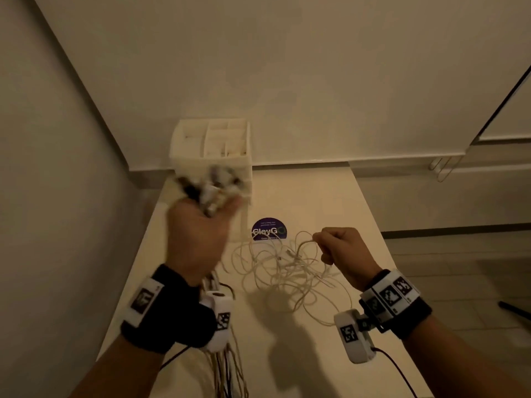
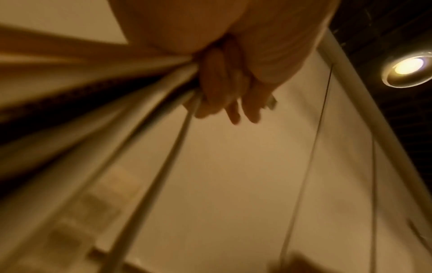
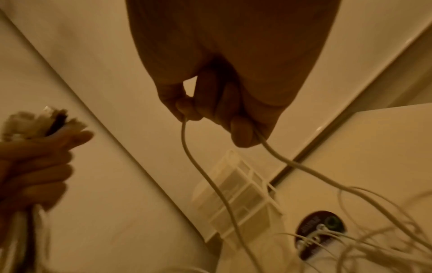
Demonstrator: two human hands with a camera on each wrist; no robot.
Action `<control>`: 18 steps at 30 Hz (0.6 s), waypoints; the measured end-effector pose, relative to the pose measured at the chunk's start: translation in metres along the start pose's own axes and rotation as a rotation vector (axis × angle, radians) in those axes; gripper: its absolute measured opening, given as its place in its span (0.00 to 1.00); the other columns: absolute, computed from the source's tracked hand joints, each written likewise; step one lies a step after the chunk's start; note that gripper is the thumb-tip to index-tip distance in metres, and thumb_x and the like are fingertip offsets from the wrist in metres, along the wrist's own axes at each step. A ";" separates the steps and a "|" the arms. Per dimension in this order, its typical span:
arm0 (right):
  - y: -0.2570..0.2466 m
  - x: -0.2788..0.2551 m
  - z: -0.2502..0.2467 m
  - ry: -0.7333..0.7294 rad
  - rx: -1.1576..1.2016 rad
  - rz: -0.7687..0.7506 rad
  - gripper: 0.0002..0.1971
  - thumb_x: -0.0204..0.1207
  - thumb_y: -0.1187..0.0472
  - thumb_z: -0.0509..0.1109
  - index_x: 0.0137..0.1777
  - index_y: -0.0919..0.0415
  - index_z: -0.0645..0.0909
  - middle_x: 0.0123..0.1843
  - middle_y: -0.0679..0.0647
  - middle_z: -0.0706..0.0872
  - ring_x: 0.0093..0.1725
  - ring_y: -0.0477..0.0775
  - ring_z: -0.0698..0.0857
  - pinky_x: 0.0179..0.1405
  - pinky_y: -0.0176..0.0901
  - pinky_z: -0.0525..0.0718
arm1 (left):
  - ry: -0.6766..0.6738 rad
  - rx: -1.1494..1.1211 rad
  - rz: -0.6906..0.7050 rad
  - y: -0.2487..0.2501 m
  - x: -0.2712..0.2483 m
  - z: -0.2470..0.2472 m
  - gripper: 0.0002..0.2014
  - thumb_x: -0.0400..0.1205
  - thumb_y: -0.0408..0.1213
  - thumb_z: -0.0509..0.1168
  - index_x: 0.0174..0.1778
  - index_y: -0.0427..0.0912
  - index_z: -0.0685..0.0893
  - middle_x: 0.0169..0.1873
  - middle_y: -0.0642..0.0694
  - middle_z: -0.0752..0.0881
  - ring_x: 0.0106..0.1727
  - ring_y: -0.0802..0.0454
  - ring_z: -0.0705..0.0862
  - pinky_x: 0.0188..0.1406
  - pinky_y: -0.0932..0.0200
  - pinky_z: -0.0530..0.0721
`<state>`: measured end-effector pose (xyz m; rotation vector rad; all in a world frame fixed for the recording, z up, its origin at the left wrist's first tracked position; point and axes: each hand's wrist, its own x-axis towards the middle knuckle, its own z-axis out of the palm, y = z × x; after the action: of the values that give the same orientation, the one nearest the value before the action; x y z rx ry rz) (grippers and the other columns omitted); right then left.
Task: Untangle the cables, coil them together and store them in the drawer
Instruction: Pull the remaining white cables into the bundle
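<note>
My left hand (image 1: 201, 225) is raised over the table's left side and grips a bundle of cable ends (image 1: 212, 185), plugs sticking out above the fist; the strands (image 1: 227, 366) hang down past my wrist. In the left wrist view the curled fingers (image 2: 224, 96) wrap blurred cables (image 2: 149, 103). My right hand (image 1: 339, 248) pinches one white cable (image 3: 198, 170) between thumb and fingers, above a loose tangle of white cables (image 1: 287, 268) on the table. The white drawer organiser (image 1: 212, 150) stands at the far left of the table, behind my left hand.
The white table (image 1: 330, 202) runs forward to a wall. A round purple sticker (image 1: 268, 229) lies on it beside the organiser. The table's right edge drops to a tiled floor (image 1: 459, 282). A ceiling lamp (image 2: 406, 72) shows in the left wrist view.
</note>
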<state>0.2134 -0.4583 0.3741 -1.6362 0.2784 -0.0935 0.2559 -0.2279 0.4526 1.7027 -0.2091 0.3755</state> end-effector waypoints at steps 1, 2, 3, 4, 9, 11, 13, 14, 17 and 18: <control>-0.007 -0.001 0.003 -0.048 0.016 -0.017 0.25 0.76 0.71 0.66 0.19 0.57 0.64 0.24 0.54 0.61 0.26 0.51 0.59 0.29 0.48 0.62 | -0.147 -0.040 -0.032 -0.001 -0.009 0.011 0.09 0.75 0.29 0.75 0.38 0.49 0.88 0.34 0.63 0.90 0.41 0.69 0.87 0.44 0.74 0.81; -0.015 -0.002 0.006 -0.093 0.038 -0.036 0.25 0.77 0.72 0.65 0.20 0.58 0.64 0.24 0.54 0.61 0.26 0.51 0.59 0.28 0.48 0.63 | -0.268 -0.028 -0.054 -0.002 -0.017 0.021 0.08 0.75 0.30 0.75 0.40 0.49 0.90 0.36 0.63 0.91 0.43 0.68 0.88 0.45 0.72 0.82; -0.024 -0.003 0.009 -0.130 0.066 -0.057 0.24 0.77 0.73 0.64 0.20 0.59 0.64 0.23 0.54 0.62 0.25 0.51 0.60 0.28 0.47 0.63 | -0.361 0.016 -0.070 -0.004 -0.023 0.030 0.06 0.76 0.33 0.76 0.44 0.49 0.91 0.37 0.62 0.91 0.43 0.67 0.88 0.44 0.72 0.81; -0.031 -0.003 0.011 -0.156 0.096 -0.079 0.24 0.77 0.73 0.63 0.20 0.59 0.65 0.22 0.53 0.62 0.24 0.51 0.60 0.27 0.46 0.62 | -0.426 0.059 -0.080 -0.008 -0.026 0.038 0.05 0.76 0.37 0.75 0.47 0.48 0.92 0.37 0.60 0.91 0.42 0.67 0.88 0.43 0.71 0.80; -0.043 -0.004 0.013 -0.214 0.193 -0.081 0.24 0.79 0.71 0.61 0.20 0.59 0.70 0.20 0.50 0.66 0.23 0.50 0.61 0.32 0.54 0.55 | -0.435 0.131 -0.097 -0.017 -0.024 0.053 0.08 0.79 0.42 0.73 0.51 0.45 0.91 0.32 0.57 0.89 0.35 0.57 0.86 0.34 0.62 0.81; -0.038 -0.005 0.010 -0.255 0.181 -0.086 0.20 0.78 0.64 0.63 0.22 0.60 0.77 0.21 0.54 0.70 0.23 0.50 0.62 0.30 0.50 0.58 | -0.450 0.178 -0.064 -0.013 -0.022 0.051 0.05 0.80 0.38 0.72 0.48 0.45 0.91 0.24 0.65 0.83 0.29 0.68 0.81 0.28 0.73 0.73; -0.032 -0.005 0.008 -0.302 0.133 -0.121 0.17 0.79 0.58 0.64 0.30 0.66 0.81 0.26 0.66 0.69 0.26 0.51 0.64 0.30 0.46 0.63 | -0.411 0.206 -0.040 -0.011 -0.015 0.047 0.04 0.80 0.35 0.71 0.47 0.46 0.91 0.27 0.66 0.85 0.32 0.72 0.83 0.30 0.77 0.73; -0.028 -0.003 0.008 -0.308 0.092 -0.143 0.17 0.79 0.56 0.65 0.33 0.67 0.82 0.28 0.68 0.69 0.26 0.52 0.65 0.30 0.45 0.65 | -0.375 0.207 -0.031 -0.012 -0.011 0.045 0.05 0.80 0.35 0.72 0.47 0.47 0.91 0.32 0.65 0.87 0.36 0.71 0.84 0.33 0.77 0.75; -0.023 0.002 0.004 -0.296 -0.015 -0.194 0.15 0.81 0.57 0.66 0.37 0.66 0.84 0.27 0.60 0.73 0.27 0.52 0.69 0.29 0.40 0.69 | -0.278 0.196 -0.031 -0.007 -0.002 0.036 0.07 0.79 0.34 0.72 0.41 0.53 0.89 0.33 0.66 0.85 0.32 0.76 0.82 0.31 0.77 0.74; -0.021 0.004 0.003 -0.295 -0.064 -0.196 0.15 0.82 0.57 0.66 0.37 0.65 0.85 0.26 0.56 0.74 0.28 0.52 0.70 0.30 0.41 0.69 | -0.244 0.189 -0.030 -0.007 0.002 0.031 0.08 0.78 0.34 0.73 0.40 0.55 0.87 0.32 0.65 0.85 0.31 0.76 0.81 0.31 0.74 0.74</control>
<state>0.2204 -0.4555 0.3942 -1.7122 -0.1058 0.0088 0.2641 -0.2572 0.4425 1.9357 -0.3345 0.1685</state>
